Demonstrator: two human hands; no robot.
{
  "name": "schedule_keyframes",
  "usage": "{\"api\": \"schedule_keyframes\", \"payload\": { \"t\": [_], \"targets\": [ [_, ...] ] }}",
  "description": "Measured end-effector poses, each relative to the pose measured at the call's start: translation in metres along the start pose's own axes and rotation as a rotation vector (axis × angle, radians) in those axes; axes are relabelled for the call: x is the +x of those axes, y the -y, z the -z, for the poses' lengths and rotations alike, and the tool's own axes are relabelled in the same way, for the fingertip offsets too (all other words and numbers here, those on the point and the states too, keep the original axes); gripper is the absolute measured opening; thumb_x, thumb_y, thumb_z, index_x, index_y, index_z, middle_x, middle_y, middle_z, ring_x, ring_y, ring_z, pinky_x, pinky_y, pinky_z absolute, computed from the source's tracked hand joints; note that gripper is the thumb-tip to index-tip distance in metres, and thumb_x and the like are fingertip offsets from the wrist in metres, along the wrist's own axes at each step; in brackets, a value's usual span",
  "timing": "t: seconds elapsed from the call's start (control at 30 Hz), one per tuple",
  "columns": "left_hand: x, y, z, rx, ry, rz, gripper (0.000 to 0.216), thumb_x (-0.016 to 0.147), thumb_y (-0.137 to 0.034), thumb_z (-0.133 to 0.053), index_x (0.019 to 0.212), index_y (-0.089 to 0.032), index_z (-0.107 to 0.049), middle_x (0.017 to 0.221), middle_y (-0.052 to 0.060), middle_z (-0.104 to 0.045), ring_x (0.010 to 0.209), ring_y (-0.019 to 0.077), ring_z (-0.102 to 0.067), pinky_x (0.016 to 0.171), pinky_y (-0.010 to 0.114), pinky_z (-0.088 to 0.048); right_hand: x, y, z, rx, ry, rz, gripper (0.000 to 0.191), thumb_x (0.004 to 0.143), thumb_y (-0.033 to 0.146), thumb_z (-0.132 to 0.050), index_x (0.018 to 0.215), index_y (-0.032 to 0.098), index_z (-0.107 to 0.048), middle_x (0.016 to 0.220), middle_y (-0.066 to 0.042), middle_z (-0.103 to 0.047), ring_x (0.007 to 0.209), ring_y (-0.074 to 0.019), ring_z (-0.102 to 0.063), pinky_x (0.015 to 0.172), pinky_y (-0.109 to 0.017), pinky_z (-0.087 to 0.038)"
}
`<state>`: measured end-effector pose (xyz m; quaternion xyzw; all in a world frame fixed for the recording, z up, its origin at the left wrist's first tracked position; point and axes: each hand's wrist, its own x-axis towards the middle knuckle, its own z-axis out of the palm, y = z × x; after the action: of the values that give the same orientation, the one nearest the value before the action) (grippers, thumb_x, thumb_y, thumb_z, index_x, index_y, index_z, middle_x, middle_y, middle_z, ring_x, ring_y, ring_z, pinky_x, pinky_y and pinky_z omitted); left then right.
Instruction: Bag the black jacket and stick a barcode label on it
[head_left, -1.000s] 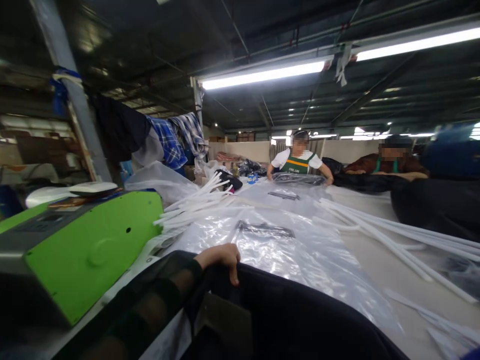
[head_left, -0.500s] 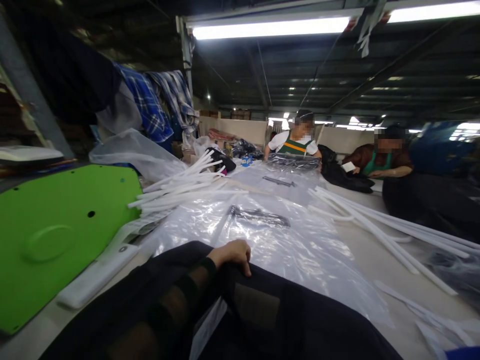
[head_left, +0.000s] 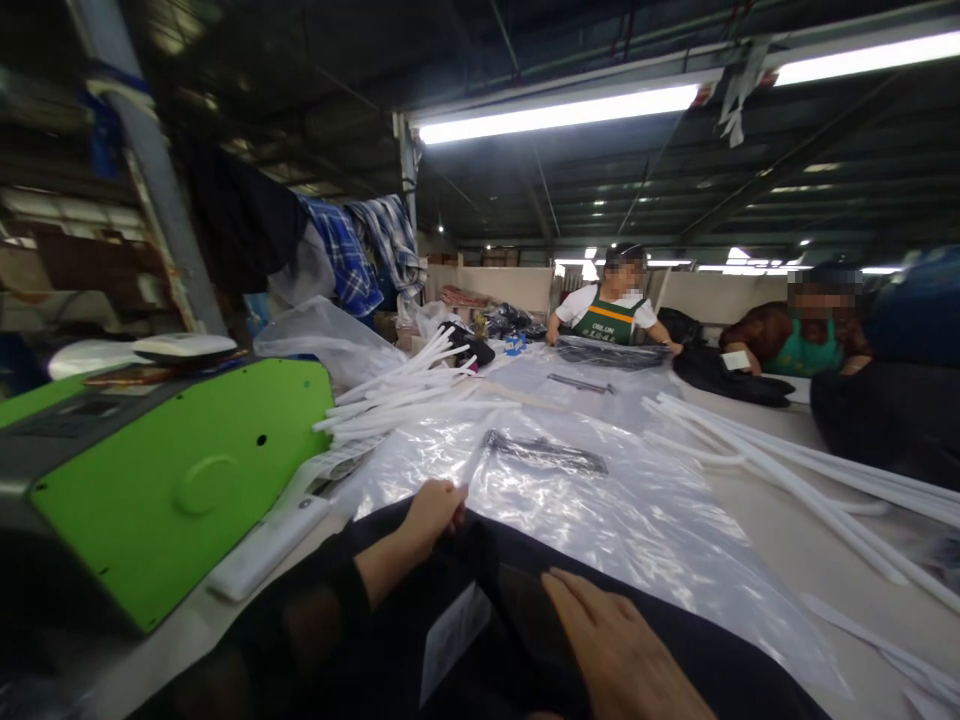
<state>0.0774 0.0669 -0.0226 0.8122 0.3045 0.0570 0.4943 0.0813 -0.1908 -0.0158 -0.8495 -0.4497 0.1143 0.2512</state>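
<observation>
Left hand (head_left: 435,508) gripping far edge of black fabric garment (head_left: 517,640); right hand (head_left: 615,650) flat, fingers spread, pressing it, near clear plastic sheet (head_left: 622,520).

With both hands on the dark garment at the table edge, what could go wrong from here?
1. The left hand grips the dark garment right at the edge of the clear plastic sheet; a pull might drag or wrinkle the sheet.
2. The white rods lie loose beside the sheet and might roll if it shifts.
3. The right hand lies flat on the cloth and may trap a fold.
</observation>
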Motion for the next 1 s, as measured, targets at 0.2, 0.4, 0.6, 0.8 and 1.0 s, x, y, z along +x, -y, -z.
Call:
{"api": "schedule_keyframes", "payload": {
  "t": [0.2,0.4,0.6,0.8,1.0],
  "targets": [
    [-0.068,0.036,-0.001,-0.167,0.271,0.214,0.014,0.064,-0.022,-0.061,0.054,-0.014,-0.056,0.043,0.0,-0.05,0.039,0.013,-0.05,0.04,0.02,-0.032,0.053,0.026,-0.013,-0.192,0.049,-0.161,0.054,0.07,0.002,-0.045,0.123,0.007,-0.051,0.113,-0.019,-0.059,0.105,-0.0317,-0.055,0.09,-0.043,-0.038],
    [-0.082,0.024,-0.021,-0.502,0.465,0.319,0.033,0.066,-0.048,-0.064,0.071,-0.015,-0.068,0.073,0.009,-0.067,0.064,0.0194,-0.062,0.053,0.026,-0.046,0.056,0.013,0.005,0.49,0.07,-0.199,0.016,0.057,0.012,-0.043,0.067,0.015,-0.056,0.063,-0.001,-0.057,0.061,-0.0158,-0.052,0.054,-0.024,-0.034],
    [-0.081,0.035,-0.036,-0.809,0.408,0.331,0.029,0.052,-0.036,-0.078,0.064,-0.014,-0.063,0.067,0.008,-0.067,0.065,0.0191,-0.062,0.065,0.03,-0.052,0.043,0.005,-0.03,1.026,0.187,-0.212,0.011,0.055,0.018,-0.05,0.063,0.014,-0.056,0.059,0.001,-0.053,0.055,-0.0112,-0.046,0.054,-0.023,-0.034],
    [-0.083,0.042,-0.015,-0.67,0.248,0.196,0.037,0.04,-0.008,-0.078,0.072,-0.012,-0.06,0.063,0.006,-0.067,0.056,0.0196,-0.063,0.056,0.028,-0.05,0.04,-0.011,-0.069,1.212,0.181,-0.374,0.016,0.062,0.026,-0.058,0.073,0.014,-0.058,0.062,0.0,-0.055,0.059,-0.0126,-0.055,0.057,-0.022,-0.04],
    [-0.091,0.04,-0.011,-0.628,0.23,0.173,0.036,0.041,-0.009,-0.073,0.074,-0.013,-0.059,0.062,0.003,-0.066,0.055,0.015,-0.06,0.056,0.025,-0.049,0.043,-0.013,-0.074,1.379,0.33,-0.408,0.038,0.063,0.046,-0.07,0.073,0.011,-0.059,0.065,-0.004,-0.057,0.056,-0.0118,-0.057,0.056,-0.022,-0.045]
  ]
}}
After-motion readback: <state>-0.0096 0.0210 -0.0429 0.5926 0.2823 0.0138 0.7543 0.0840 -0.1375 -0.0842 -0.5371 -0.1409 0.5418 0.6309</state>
